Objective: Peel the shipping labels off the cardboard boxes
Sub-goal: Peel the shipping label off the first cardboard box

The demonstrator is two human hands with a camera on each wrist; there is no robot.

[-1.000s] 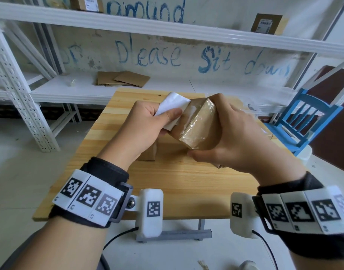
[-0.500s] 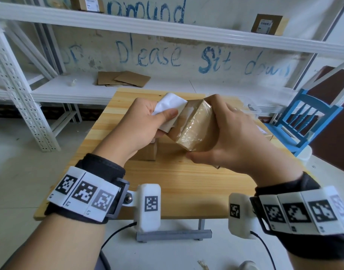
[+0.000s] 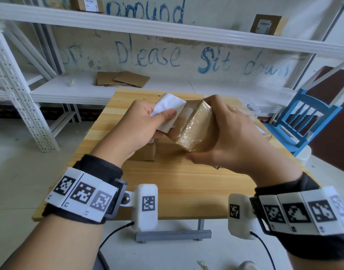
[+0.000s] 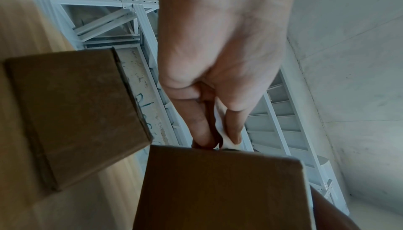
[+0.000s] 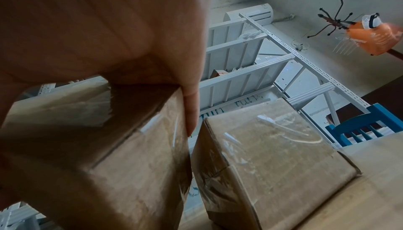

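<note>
While my left hand (image 3: 136, 125) pinches the half-lifted shipping label (image 3: 168, 108) between thumb and fingers (image 4: 234, 125), its attached edge lies rightward on the cardboard box (image 3: 196, 129), which my right hand (image 3: 231, 137) grips above the worktop (image 3: 179, 182).

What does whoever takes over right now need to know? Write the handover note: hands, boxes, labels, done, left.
Left hand: pinches the white label, partly peeled and bent back off the held box.
Right hand: grips that tape-wrapped box, lifted above the wooden table.
Elsewhere: a second box stands on the table under the left hand; a taped box stands beside the held one in the right wrist view.
Done: the label is mostly lifted; one edge looks attached.
Left: pull it free, then check the other boxes; their labels are not visible from here.
</note>
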